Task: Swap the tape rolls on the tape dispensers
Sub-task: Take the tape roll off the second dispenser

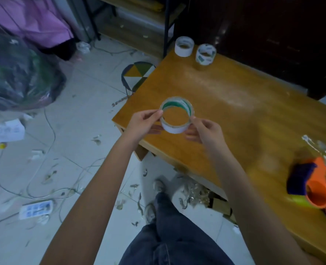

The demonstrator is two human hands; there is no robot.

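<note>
On the far left, a dark plastic bag [18, 73] bulges on the tiled floor [78, 119], with a crumpled paper [5, 131] beside it and thin cables [49, 131] trailing toward a white power strip [36, 209] nearer the viewer. Small scraps litter the tiles. Further right, a round stool [137, 74] with a wedge-patterned top stands just beside the corner of the wooden desk [234, 104].

Over the near left corner of the desk, the left hand [141, 125] pinches the left rim of a tape roll [176, 115] between thumb and fingers, and the right hand [206, 131] pinches the opposite rim the same way, so the roll hangs between both hands above the desk surface. The roll is a thin-walled ring, white outside with green print inside; its open bore faces up toward the camera, tipped slightly toward the viewer, so its axis runs steeply upward and the desk shows through the hole.

At the far edge of the desk stand two more rolls side by side, bores upward: a white one [184, 46] and, just to its right, a printed one [206, 54]. On the right end of the desk lies an orange and purple tape dispenser [311, 184], blurred, with crumpled clear film [318, 148] just behind it.
</note>
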